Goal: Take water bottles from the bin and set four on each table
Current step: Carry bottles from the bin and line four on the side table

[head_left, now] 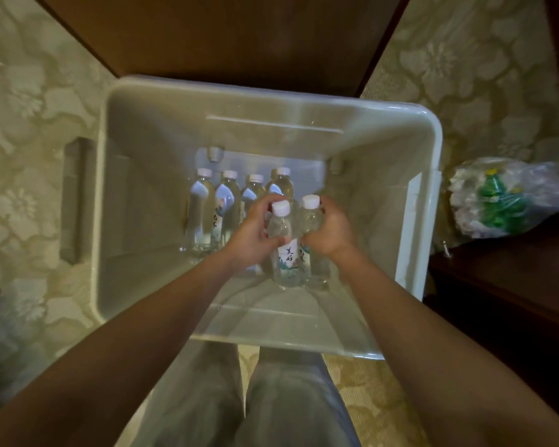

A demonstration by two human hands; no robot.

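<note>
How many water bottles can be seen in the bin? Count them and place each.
6. Four stand in a row at the back of the bin. Two in front are gripped by the left hand and right hand. Hands may hide more.

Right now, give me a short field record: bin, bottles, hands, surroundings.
bin: pale translucent plastic bin, on patterned carpet
row: four clear white-capped water bottles upright at far wall
held: two more clear bottles, together
left hand: left hand gripping them
right hand: right hand gripping them
beside bin: clear plastic bag with green items
</note>
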